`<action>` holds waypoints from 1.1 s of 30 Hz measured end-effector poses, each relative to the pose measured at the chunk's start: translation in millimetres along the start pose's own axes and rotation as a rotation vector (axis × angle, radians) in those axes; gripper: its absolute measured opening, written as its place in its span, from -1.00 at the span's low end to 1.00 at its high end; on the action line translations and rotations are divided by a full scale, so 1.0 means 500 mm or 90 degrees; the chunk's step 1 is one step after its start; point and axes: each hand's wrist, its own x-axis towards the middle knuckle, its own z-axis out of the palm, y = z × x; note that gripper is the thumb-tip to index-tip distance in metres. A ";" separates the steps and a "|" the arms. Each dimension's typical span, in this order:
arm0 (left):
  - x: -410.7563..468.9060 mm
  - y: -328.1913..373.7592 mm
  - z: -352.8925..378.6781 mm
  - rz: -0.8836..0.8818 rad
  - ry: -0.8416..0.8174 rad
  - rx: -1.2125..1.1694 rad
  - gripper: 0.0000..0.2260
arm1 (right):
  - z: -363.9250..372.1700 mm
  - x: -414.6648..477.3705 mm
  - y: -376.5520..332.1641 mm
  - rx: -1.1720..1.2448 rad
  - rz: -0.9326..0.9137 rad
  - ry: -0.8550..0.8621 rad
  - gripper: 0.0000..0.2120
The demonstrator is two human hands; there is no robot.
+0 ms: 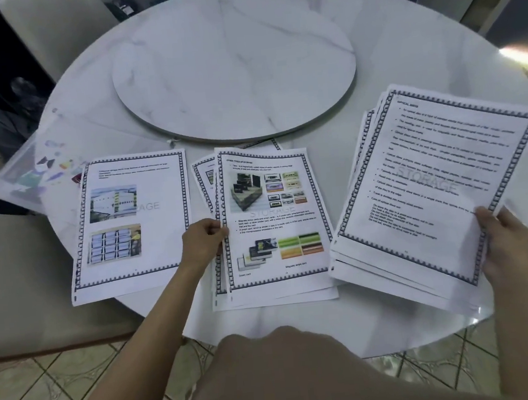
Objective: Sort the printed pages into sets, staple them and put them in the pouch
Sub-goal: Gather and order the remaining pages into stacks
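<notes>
– Brown shirt (287,373) fills the bottom, so the person stands right against the worktop (300,334). What are the hands doing?
– Left hand (204,241) pinches the left edge of the top sheet on the middle pile (274,224), fingers curled round it. Right hand (504,239) grips the near right corner of the big stack (430,185), thumb on top.
– And the rest?
– One photo sheet (134,224) lies flat just left of the middle pile. The clear pouch (30,169) sits at the far left, partly over the worktop's rim. I see no stapler.
– So I'd say sorting is under way, with nothing stapled yet. What could spoil it?
– The big stack is fanned, and its near corner hangs past the rim (that glossy top won't help). With only one corner gripped, the lower sheets could slide out and drop to the tiled floor (64,376). The middle pile lies askew, so dragging its top sheet sideways may pull the one beneath along and mix the sets. A nudge from a sheet laid on the left might also tip the pouch off.
</notes>
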 end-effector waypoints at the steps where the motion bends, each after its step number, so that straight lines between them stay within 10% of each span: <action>1: -0.001 0.001 0.000 0.020 0.017 0.011 -0.76 | 0.001 -0.004 0.001 -0.006 -0.003 0.001 -0.88; 6: -0.014 0.030 0.015 0.174 0.078 0.099 -0.67 | 0.015 -0.017 0.016 -0.013 -0.015 -0.029 -0.85; 16: -0.089 0.107 0.089 0.104 -0.307 -0.119 -0.85 | 0.111 -0.050 0.054 0.004 0.016 -0.167 -0.92; 33: -0.082 0.071 0.042 0.059 -0.203 -0.082 -0.68 | 0.170 -0.070 0.048 -0.039 -0.011 -0.240 -0.68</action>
